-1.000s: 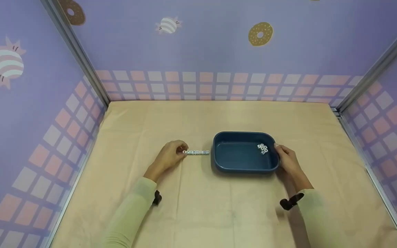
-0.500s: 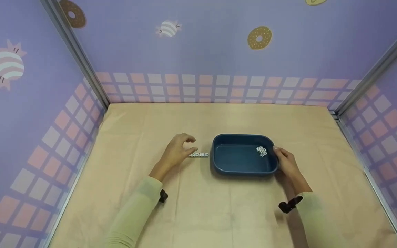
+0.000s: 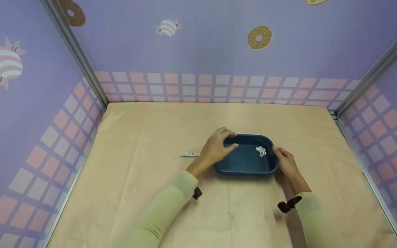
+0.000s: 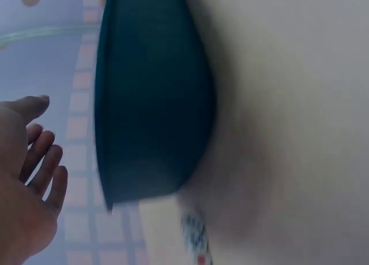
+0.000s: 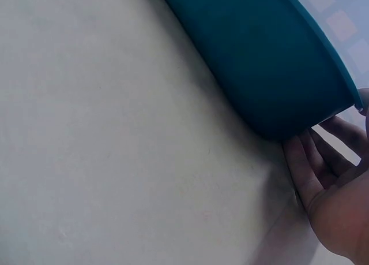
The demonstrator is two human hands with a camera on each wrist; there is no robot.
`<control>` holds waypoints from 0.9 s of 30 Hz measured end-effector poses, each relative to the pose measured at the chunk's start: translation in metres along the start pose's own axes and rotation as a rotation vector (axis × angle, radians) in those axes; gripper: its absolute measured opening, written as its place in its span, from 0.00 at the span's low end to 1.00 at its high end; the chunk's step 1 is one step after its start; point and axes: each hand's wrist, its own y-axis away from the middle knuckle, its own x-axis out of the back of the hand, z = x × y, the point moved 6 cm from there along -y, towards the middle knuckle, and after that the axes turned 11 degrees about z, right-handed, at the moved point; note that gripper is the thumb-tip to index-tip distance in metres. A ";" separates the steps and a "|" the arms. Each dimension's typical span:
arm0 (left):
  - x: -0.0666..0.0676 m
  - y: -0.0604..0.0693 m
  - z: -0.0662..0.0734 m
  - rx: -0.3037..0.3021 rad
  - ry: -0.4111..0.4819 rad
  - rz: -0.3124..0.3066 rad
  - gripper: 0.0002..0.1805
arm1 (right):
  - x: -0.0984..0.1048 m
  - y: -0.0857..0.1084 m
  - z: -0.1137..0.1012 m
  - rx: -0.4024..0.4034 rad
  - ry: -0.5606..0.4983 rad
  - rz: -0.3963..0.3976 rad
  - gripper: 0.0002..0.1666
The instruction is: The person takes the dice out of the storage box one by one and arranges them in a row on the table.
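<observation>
A dark blue rectangular tray (image 3: 246,172) is in the middle of the head view, with several small white dice (image 3: 261,151) bunched near its right end. My right hand (image 3: 288,163) grips that end, thumb at the rim and fingers against the outer wall, as the right wrist view shows. Over the tray's left end hovers my left hand (image 3: 215,148), thumb and fingers apart and nothing between them. A straight row of dice (image 3: 190,154) lies on the cloth left of the tray, its right part hidden behind my left wrist.
A cream cloth (image 3: 143,131) covers the table. Purple patterned panels (image 3: 198,48) close off the back and both sides, with metal posts (image 3: 88,69) in the corners. Dark wrist cameras (image 3: 288,205) sit under both sleeves.
My left hand has let go of the left end of the dice row and moved right, over the tray's left end. My right hand keeps its grip on the tray.
</observation>
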 end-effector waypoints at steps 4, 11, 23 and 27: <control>-0.036 0.002 0.012 0.033 -0.008 -0.057 0.20 | -0.003 -0.002 0.000 -0.011 0.013 -0.017 0.36; -0.086 0.000 0.025 0.090 -0.004 -0.131 0.21 | -0.002 0.000 -0.015 -0.062 -0.018 -0.053 0.34; -0.134 -0.004 0.027 0.167 -0.082 -0.248 0.15 | 0.001 -0.004 -0.004 -0.034 -0.022 -0.056 0.35; -0.139 -0.004 0.022 0.173 -0.104 -0.271 0.16 | 0.002 -0.001 -0.011 -0.047 -0.012 -0.062 0.34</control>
